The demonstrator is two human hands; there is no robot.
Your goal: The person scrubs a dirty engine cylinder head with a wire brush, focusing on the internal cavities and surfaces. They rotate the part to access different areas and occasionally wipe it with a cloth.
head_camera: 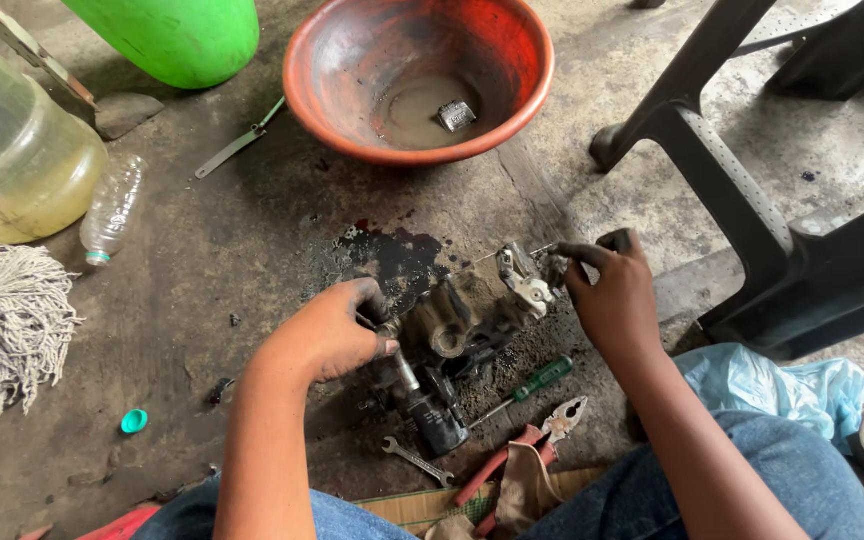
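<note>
A greasy metal engine part (467, 325) lies on the oil-stained concrete floor between my knees. My left hand (337, 330) is closed around a dark tool handle (422, 395) whose metal shaft meets the part's left side. My right hand (612, 295) pinches a small piece at the upper right of the part, next to a shiny metal bracket (524, 280). Both hands are smeared with black grease.
A red basin (417, 75) with murky liquid and a small metal piece stands beyond. Green-handled screwdriver (532, 383), red pliers (527, 450) and a small spanner (417, 460) lie near. Mop (2, 330), jug (12, 150), plastic bottle (112, 210) sit left; black chair legs (752, 200) right.
</note>
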